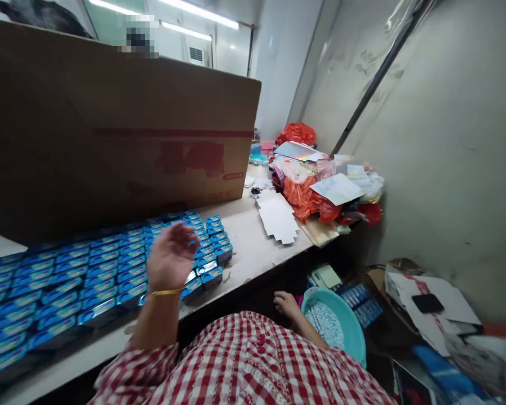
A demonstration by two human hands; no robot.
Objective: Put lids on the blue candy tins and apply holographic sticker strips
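many small blue boxes (pixel 109 270) are packed in rows on a white bench (pixel 253 247); light and stiff, each is best pinched by its sides. the left hand (pixel 171 256) is held open above them, the right hand (pixel 287 304) open below the edge, beside a teal basin (pixel 352 326). bare bench is left rightward.

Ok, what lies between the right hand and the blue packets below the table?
Between the right hand and the blue packets, the head view shows a teal basin holding small white things.
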